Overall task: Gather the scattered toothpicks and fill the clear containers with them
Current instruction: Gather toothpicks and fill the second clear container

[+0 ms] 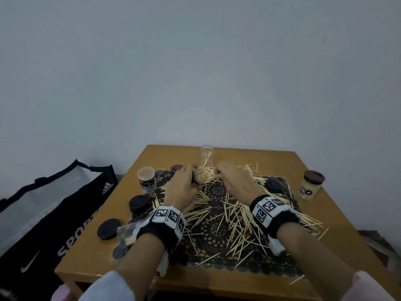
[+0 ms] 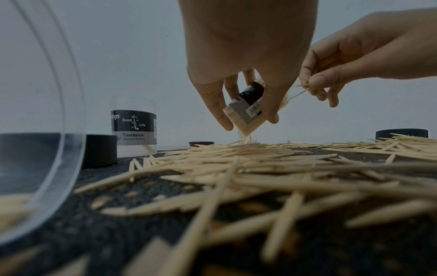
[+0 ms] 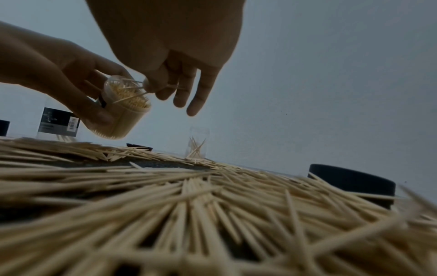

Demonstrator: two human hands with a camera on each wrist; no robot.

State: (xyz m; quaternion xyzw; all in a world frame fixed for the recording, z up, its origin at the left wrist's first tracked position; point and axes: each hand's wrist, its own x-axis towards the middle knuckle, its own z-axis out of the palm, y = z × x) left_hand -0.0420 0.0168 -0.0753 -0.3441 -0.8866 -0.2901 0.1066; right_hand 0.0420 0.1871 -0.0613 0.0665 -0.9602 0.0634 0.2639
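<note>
Toothpicks [image 1: 236, 216] mostly scattered over table mat; nearly full clear container [image 3: 125, 106] tilted, gripped in left hand [image 1: 184, 185]. Right hand [image 1: 236, 181] pinching few, feeding mouth. Next, likely: slide in, regather.

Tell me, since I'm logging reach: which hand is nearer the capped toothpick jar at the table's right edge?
Right. The right hand works mid-table, with scattered toothpicks between it and the capped toothpick jar; the left hand is farther left, holding a nearly full container.
</note>
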